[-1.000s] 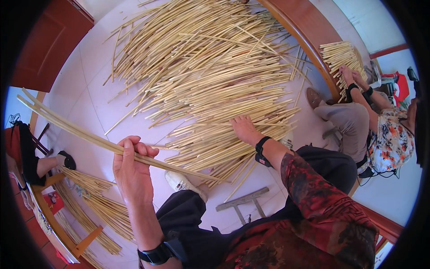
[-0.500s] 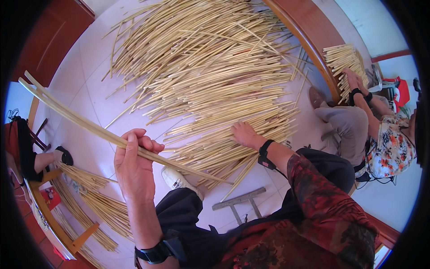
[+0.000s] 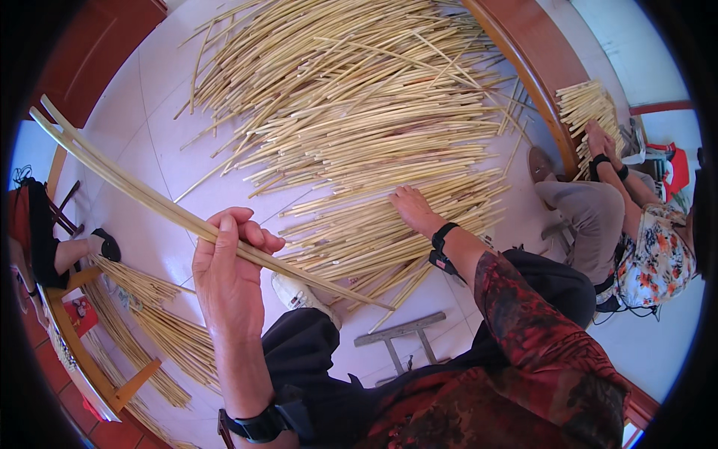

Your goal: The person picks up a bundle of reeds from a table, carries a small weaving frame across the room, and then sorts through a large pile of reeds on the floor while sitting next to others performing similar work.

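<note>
My left hand (image 3: 232,273) is closed round a few long pale wooden sticks (image 3: 142,191), thumb on top. They slant from the far left, where their ends spread apart, to the near edge of a large heap of similar sticks (image 3: 389,105) on the floor. My right hand (image 3: 416,209) rests on the near part of that heap, fingers stretched over the sticks and fingertips touching them. Whether a stick is caught under those fingers is hidden.
A small grey metal stand (image 3: 400,329) is between my feet. More stick bundles (image 3: 168,337) lie by a wooden bench (image 3: 108,382) at left. A brown wooden beam (image 3: 527,63) edges the heap at right. Beyond it, a seated person (image 3: 654,239) handles another stick pile (image 3: 587,105).
The view has shifted slightly, moving the heap a little right. My left hand still holds the sticks in nearly the same pose; my right hand stays on the heap.
</note>
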Demonstrator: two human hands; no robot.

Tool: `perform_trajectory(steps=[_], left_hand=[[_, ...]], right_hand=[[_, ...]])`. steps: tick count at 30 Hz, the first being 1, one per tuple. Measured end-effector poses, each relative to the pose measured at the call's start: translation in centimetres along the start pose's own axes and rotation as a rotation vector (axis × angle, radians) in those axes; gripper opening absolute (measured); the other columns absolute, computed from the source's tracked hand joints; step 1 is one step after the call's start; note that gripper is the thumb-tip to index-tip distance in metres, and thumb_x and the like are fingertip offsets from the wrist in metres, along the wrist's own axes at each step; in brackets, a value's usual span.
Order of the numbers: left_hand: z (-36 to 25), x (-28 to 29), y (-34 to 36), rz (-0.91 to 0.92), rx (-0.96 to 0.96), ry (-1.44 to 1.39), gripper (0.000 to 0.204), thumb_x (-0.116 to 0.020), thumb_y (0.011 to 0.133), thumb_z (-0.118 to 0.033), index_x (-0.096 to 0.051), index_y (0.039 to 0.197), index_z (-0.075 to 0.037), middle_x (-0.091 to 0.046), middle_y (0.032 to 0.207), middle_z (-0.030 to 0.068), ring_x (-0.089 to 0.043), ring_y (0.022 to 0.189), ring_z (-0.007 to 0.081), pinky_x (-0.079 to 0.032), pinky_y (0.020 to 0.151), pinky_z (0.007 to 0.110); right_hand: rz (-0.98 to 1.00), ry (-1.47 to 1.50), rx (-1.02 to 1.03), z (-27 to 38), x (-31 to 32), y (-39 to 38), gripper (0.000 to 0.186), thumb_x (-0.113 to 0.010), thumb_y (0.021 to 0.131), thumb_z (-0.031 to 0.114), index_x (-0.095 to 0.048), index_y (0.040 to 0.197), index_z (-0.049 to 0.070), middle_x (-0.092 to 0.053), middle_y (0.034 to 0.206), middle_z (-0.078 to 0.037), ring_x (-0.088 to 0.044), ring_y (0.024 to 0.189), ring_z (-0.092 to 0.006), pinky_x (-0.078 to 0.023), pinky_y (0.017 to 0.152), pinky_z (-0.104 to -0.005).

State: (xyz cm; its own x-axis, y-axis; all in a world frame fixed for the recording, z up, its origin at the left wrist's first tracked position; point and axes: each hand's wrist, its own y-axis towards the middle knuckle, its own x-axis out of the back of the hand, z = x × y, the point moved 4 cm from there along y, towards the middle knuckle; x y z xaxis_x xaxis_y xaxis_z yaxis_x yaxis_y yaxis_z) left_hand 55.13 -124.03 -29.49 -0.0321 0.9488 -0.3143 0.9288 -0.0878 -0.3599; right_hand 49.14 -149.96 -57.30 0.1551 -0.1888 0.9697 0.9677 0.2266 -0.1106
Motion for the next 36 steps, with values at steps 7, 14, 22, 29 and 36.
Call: perform_trajectory(steps=[7, 14, 22, 29, 36], left_hand=[[0.3, 0.2, -0.1, 0.001, 0.015, -0.023, 0.021, -0.041, 0.09, -0.019, -0.047, 0.094, 0.0, -0.046, 0.069, 0.0044, -0.049, 0.065, 0.0158, -0.047, 0.066, 0.032], [0.2, 0.1, 0.1, -0.012, 0.018, -0.019, 0.021, -0.04, 0.09, -0.018, -0.048, 0.093, 0.0, -0.046, 0.069, 0.0045, -0.05, 0.066, 0.0157, -0.047, 0.066, 0.032], [0.0, -0.2, 0.2, -0.051, 0.028, -0.053, 0.021, -0.039, 0.09, -0.016, -0.05, 0.091, 0.003, -0.048, 0.067, 0.0057, -0.05, 0.063, 0.0148, -0.047, 0.065, 0.03], [0.0, 0.1, -0.1, -0.021, 0.021, -0.033, 0.021, -0.04, 0.09, -0.018, -0.049, 0.092, 0.001, -0.047, 0.069, 0.0051, -0.05, 0.065, 0.0154, -0.048, 0.065, 0.032], [-0.5, 0.3, -0.6, -0.023, 0.004, -0.042, 0.022, -0.039, 0.09, -0.018, -0.049, 0.092, 0.001, -0.047, 0.068, 0.0052, -0.051, 0.063, 0.0151, -0.048, 0.065, 0.032]], right_hand=[[0.069, 0.044, -0.034, -0.6, -0.4, 2.5, 0.012, -0.048, 0.071, 0.006, -0.054, 0.08, 0.003, -0.052, 0.084, -0.012, -0.052, 0.085, -0.0274, -0.046, 0.07, -0.036], [0.048, 0.004, -0.037, -0.7, -0.3, 3.4, 0.011, -0.049, 0.07, 0.007, -0.056, 0.079, 0.006, -0.052, 0.083, -0.009, -0.052, 0.084, -0.0248, -0.046, 0.072, -0.0352], [0.036, -0.214, -0.049, -0.8, -0.5, 3.6, 0.01, -0.05, 0.07, 0.009, -0.057, 0.076, 0.008, -0.054, 0.079, -0.006, -0.053, 0.081, -0.0217, -0.043, 0.067, -0.0368], [0.141, -0.265, -0.032, -0.6, -0.3, 3.3, 0.01, -0.05, 0.07, 0.009, -0.057, 0.077, 0.007, -0.056, 0.081, -0.008, -0.053, 0.081, -0.0222, -0.042, 0.069, -0.0368], [0.07, 0.031, -0.012, -1.1, -0.3, 2.6, 0.014, -0.046, 0.073, 0.007, -0.055, 0.083, 0.004, -0.054, 0.078, -0.013, -0.053, 0.082, -0.0292, -0.042, 0.071, -0.0394]])
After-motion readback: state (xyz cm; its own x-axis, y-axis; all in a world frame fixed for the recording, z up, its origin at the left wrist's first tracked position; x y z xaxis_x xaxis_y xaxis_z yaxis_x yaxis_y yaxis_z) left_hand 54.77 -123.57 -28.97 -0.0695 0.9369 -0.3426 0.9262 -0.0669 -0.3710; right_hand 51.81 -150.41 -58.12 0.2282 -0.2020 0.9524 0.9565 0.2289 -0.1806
